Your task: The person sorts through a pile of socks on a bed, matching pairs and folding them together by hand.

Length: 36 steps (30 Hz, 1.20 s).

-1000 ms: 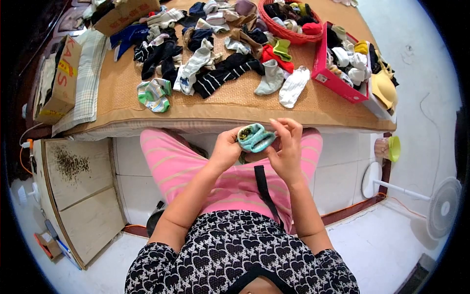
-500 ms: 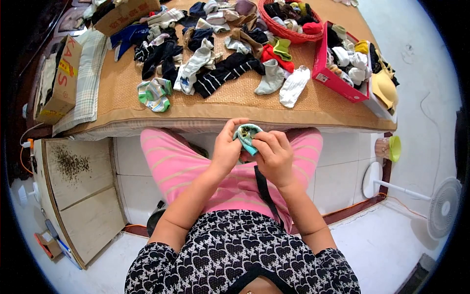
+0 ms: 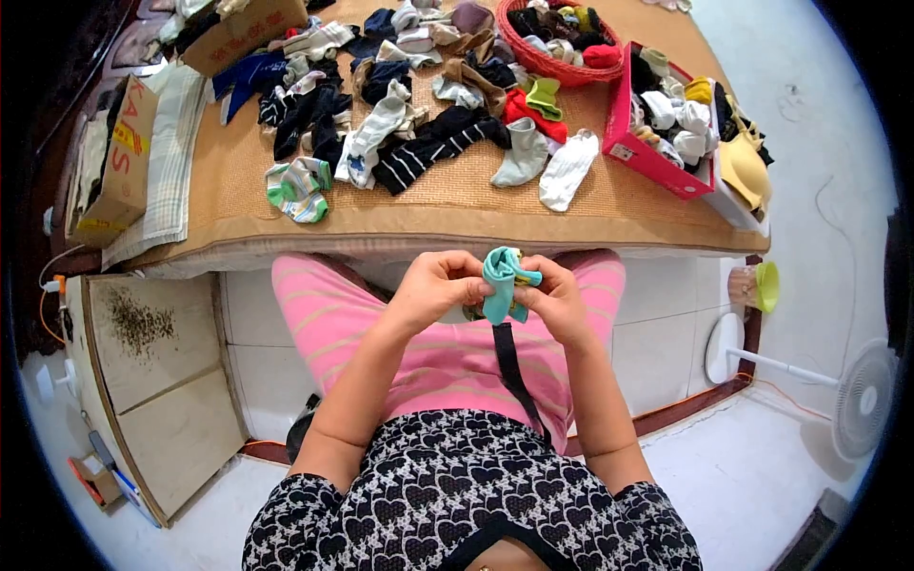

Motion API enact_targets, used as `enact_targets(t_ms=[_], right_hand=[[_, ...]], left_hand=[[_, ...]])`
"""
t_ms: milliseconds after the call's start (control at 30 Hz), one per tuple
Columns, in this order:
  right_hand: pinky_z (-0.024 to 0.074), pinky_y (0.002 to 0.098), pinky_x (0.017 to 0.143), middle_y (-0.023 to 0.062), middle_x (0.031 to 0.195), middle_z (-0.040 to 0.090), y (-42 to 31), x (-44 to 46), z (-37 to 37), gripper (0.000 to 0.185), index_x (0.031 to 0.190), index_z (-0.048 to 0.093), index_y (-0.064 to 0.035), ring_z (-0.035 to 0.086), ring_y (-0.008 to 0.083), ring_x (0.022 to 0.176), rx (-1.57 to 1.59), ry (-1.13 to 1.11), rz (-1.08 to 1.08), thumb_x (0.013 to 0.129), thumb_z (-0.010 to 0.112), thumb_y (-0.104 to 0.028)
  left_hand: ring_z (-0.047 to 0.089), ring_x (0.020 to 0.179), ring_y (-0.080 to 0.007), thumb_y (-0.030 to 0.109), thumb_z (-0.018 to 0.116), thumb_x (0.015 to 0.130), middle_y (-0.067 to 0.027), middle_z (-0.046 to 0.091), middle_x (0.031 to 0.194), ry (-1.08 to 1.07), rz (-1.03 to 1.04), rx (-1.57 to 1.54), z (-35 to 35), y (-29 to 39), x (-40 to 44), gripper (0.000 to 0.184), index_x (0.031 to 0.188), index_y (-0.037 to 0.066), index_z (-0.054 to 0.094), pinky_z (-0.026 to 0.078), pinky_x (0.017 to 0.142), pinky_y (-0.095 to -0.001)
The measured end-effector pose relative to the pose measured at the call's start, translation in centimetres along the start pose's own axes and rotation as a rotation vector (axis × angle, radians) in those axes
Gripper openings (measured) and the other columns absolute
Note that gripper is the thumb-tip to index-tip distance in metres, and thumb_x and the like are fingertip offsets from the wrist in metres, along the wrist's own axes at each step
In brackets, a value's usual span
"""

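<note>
Above my lap, a turquoise sock point(image 3: 498, 285) with some yellow and dark patterning is bunched between my two hands. My left hand point(image 3: 440, 288) pinches its left side between thumb and fingers. On the other side, my right hand point(image 3: 555, 303) grips the sock's edge with thumb and forefinger. The sock is partly rolled, with a loose end hanging down. Beyond my hands on the woven mat lie a white sock point(image 3: 569, 171), a pale grey sock point(image 3: 523, 155) and a striped green-and-white sock pair point(image 3: 299, 189).
A heap of mixed socks point(image 3: 381, 114) spreads over the mat point(image 3: 447, 205). Behind it stand a red basket point(image 3: 505, 43) and a pink box point(image 3: 657, 169) of socks. Cardboard boxes point(image 3: 129, 157) are at the left. A white fan point(image 3: 862, 404) stands on the floor at right.
The turquoise sock has been turned and spread, showing more of its plain turquoise fabric and a hanging end. Both hands have shifted slightly to the right, the left one more bent around it.
</note>
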State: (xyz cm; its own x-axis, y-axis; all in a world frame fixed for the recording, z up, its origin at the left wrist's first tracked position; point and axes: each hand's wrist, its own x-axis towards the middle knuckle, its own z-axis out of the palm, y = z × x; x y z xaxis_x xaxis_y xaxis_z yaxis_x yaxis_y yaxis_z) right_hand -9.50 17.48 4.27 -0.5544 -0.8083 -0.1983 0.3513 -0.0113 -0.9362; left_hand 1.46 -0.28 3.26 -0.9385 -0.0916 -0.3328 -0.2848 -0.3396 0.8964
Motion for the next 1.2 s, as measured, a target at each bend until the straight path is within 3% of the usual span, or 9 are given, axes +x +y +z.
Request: enact_targets(t_ms=[67, 133, 167, 500, 633, 733, 967, 1033, 1200], right_hand=[[0.0475, 0.0231, 0.07, -0.0012, 0.091, 0.059, 0.4, 0.0, -0.3, 0.014, 0.096, 0.058, -0.0036, 0.055, 0.0069, 0.08, 0.09, -0.075, 0.029, 0.084, 0.065, -0.006], [0.0463, 0.022, 0.07, -0.0022, 0.088, 0.059, 0.6, 0.1, -0.1, 0.016, 0.098, 0.059, -0.0046, 0.055, 0.0059, 0.079, 0.209, -0.115, 0.119, 0.085, 0.066, -0.011], [0.0453, 0.0206, 0.068, -0.0028, 0.087, 0.059, 0.8, 0.1, -0.1, 0.017, 0.099, 0.059, -0.005, 0.054, 0.0049, 0.077, 0.208, -0.137, 0.106, 0.086, 0.065, -0.016], [0.0456, 0.0205, 0.066, -0.0009, 0.089, 0.061, 2.0, 0.3, 1.8, 0.019, 0.104, 0.06, -0.0019, 0.054, 0.0047, 0.078, -0.156, 0.193, 0.01, 0.092, 0.057, -0.016], [0.0514, 0.0289, 0.078, 0.0041, 0.105, 0.061, 1.2, -0.9, 1.9, 0.035, 0.122, 0.051, 0.0027, 0.059, 0.0124, 0.091, 0.351, 0.001, 0.151, 0.09, 0.057, -0.011], [0.0526, 0.0315, 0.079, 0.0051, 0.108, 0.06, -0.5, -2.1, 4.0, 0.039, 0.124, 0.05, 0.0025, 0.059, 0.015, 0.094, 0.118, 0.005, 0.051, 0.088, 0.06, -0.009], [0.0482, 0.0218, 0.054, 0.0021, 0.087, 0.063, -0.5, -3.1, 6.8, 0.034, 0.117, 0.057, -0.0011, 0.057, 0.0088, 0.062, 0.055, 0.201, 0.001, 0.085, 0.065, -0.007], [0.0429, 0.0191, 0.047, 0.0007, 0.085, 0.062, -1.3, -3.2, 8.2, 0.035, 0.12, 0.056, -0.0033, 0.051, 0.0058, 0.054, 0.026, 0.247, -0.029, 0.085, 0.064, -0.006], [0.0412, 0.0194, 0.044, 0.0014, 0.087, 0.061, -2.7, -2.7, 11.5, 0.038, 0.126, 0.051, -0.005, 0.049, 0.0052, 0.051, -0.084, 0.177, -0.183, 0.089, 0.057, -0.001]], left_hand=[[0.058, 0.078, -0.0093, 0.009, 0.07, 0.079, -0.0013, 0.062, 0.093, 0.009, 0.149, 0.002, 0.3, -0.7, 0.4, 0.026, 0.103, 0.002, 0.062, 0.048, 0.069, -0.023], [0.055, 0.1, -0.0118, 0.006, 0.074, 0.072, -0.0014, 0.057, 0.111, -0.083, 0.073, -0.246, 0.8, -0.2, 0.3, 0.044, 0.113, 0.003, 0.056, 0.045, 0.089, -0.0274], [0.054, 0.1, -0.0122, 0.006, 0.075, 0.071, -0.0006, 0.057, 0.109, -0.149, -0.009, -0.296, 0.7, -0.2, 0.2, 0.05, 0.116, 0.004, 0.053, 0.043, 0.09, -0.027], [0.053, 0.08, -0.0073, 0.005, 0.074, 0.074, 0.0041, 0.055, 0.085, 0.005, 0.035, -0.238, 1.5, -1.4, 0.6, 0.029, 0.093, 0.008, 0.052, 0.044, 0.076, -0.024], [0.054, 0.081, -0.0073, 0.002, 0.074, 0.074, 0.0035, 0.057, 0.086, 0.07, 0.15, -0.338, 0.5, -2.0, 1.0, 0.028, 0.093, 0.008, 0.053, 0.045, 0.074, -0.0231], [0.056, 0.082, -0.006, 0.0, 0.072, 0.075, 0.0021, 0.061, 0.091, 0.077, 0.226, -0.324, 0.1, -1.3, 0.3, 0.024, 0.091, 0.007, 0.056, 0.047, 0.074, -0.0224], [0.056, 0.083, -0.0083, -0.011, 0.054, 0.073, -0.0003, 0.061, 0.09, 0.135, 0.435, -0.163, 1.8, 0.6, -2.1, 0.024, 0.093, 0.001, 0.06, 0.045, 0.075, -0.0222], [0.058, 0.077, -0.0126, -0.012, 0.052, 0.068, -0.0038, 0.06, 0.084, 0.249, 0.677, 0.053, 2.0, 1.4, -3.1, 0.028, 0.091, 0.002, 0.061, 0.045, 0.069, -0.0236], [0.055, 0.066, -0.0251, -0.01, 0.051, 0.062, -0.0103, 0.054, 0.075, 0.559, 0.921, 0.41, 1.6, 3.6, -6.5, 0.036, 0.092, 0.006, 0.062, 0.044, 0.058, -0.0301]])
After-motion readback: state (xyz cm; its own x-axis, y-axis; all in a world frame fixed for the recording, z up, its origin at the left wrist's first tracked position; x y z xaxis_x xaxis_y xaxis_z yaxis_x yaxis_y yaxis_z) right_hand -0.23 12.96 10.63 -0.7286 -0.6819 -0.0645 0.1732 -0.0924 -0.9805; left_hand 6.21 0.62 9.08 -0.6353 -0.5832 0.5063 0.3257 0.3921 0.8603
